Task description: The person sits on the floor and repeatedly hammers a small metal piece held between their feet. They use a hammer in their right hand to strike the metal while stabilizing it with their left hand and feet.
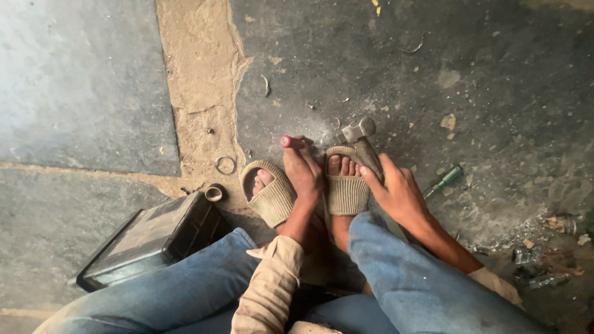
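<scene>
Knees: blue-jeaned legs (396, 278) fill the bottom edge, nearest the lens, partly cut off by it.
Left hand: left hand (303, 170) reaches down between the feet, closed round a red-handled tool (292, 141); only the red end shows, pointing left and slightly up-frame, long axis roughly level across the view. Its working end is hidden under the fingers.
Right hand: right hand (396, 192) wrapped round the handle of a hammer (362, 139); handle runs from the palm up-frame and leftward, steel head at the far end, just above the toes and resting on or near the floor, cannot tell which.
Feet: two beige ribbed sandals (346, 188) side by side, toes toward the hammer head, between the two hands.
Floor: grey stone floor (495, 93), dusty, with a sandy mortar seam at left.
Around: black box (154, 238) beside the left knee; metal ring (225, 165) and a short sleeve-like ring (214, 193) just beyond it; green-handled screwdriver (444, 179) right of the right hand; dark scrap parts (544, 253) at far right, too murky to identify.
</scene>
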Motion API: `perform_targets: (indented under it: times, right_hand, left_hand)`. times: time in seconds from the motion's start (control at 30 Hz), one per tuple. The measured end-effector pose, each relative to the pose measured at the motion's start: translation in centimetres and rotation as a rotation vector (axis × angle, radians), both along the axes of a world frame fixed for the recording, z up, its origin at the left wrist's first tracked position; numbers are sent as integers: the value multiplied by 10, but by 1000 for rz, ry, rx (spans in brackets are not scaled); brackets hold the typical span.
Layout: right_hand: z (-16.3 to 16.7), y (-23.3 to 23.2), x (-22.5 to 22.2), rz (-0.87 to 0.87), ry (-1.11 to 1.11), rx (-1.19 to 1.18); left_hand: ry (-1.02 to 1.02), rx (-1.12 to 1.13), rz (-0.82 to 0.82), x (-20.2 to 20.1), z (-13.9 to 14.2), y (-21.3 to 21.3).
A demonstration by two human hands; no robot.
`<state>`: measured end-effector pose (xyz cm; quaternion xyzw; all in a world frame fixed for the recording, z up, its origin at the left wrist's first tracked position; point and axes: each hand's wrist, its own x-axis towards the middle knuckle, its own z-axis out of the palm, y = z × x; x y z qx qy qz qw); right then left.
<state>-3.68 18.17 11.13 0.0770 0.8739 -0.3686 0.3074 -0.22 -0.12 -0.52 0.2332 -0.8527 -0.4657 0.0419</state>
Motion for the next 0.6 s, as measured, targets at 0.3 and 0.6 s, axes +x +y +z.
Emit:
perform_targets:
  times: [0.3, 0.6]
  right_hand:
    - [9, -1, -10, 19, -30, 2]
    - [18, -5, -14, 4, -45, -21]
  left_hand:
    - [112, -83, -148, -3, 0, -1]
    - [91, -47, -176, 1, 2, -4]
